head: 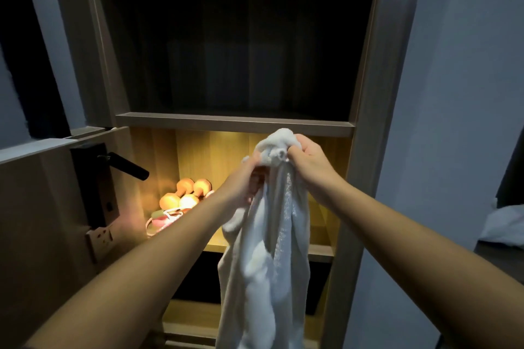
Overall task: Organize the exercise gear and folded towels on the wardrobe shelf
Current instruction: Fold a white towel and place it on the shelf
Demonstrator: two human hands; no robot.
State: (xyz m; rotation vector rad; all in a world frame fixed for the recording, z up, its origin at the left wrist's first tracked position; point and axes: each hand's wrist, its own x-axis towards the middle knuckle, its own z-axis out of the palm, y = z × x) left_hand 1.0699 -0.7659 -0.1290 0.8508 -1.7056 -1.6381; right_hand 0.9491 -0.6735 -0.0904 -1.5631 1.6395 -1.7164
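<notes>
A white towel (263, 258) hangs unfolded in front of the lit wardrobe shelf (320, 249). Both hands hold its bunched top edge: my left hand (243, 178) grips it from the left, my right hand (309, 161) from the right, close together. On the shelf's left side lie two orange-pink dumbbells (184, 193), and in front of them a pink skipping rope or band (164, 221), partly hidden behind my left forearm. The towel hides the middle of the shelf.
A dark upper compartment (235, 45) sits above the lit shelf, a dark lower one below. At the left, a door with a black handle (124, 164) stands close to the wardrobe frame. White cloth (504, 227) lies on a surface at the far right.
</notes>
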